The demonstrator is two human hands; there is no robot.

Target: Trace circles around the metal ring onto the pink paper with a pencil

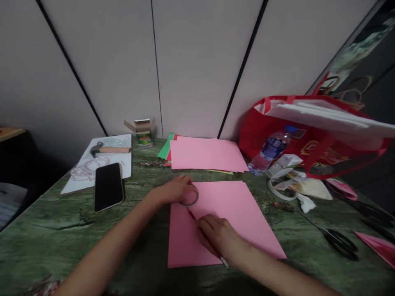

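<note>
A sheet of pink paper (234, 230), seemingly on top of others, lies in front of me. My left hand (179, 190) is at its upper left corner, fingers bent over a thin dark-rimmed ring (196, 198) that rests flat on the paper. Pink shows through the ring's middle; its far side is hidden under the fingers. In my right hand (217, 234) is a red pencil (191, 214), slanted with its tip on or just above the paper, close below the ring. The pencil's pale back end sticks out beneath the palm.
Behind lies a stack of pink sheets (206, 154). To the left are a phone (108, 187), a hammer (114, 150) and a small box (144, 137). A water bottle (273, 150), a red bag (256, 131) and black-handled scissors (339, 242) are on the right.
</note>
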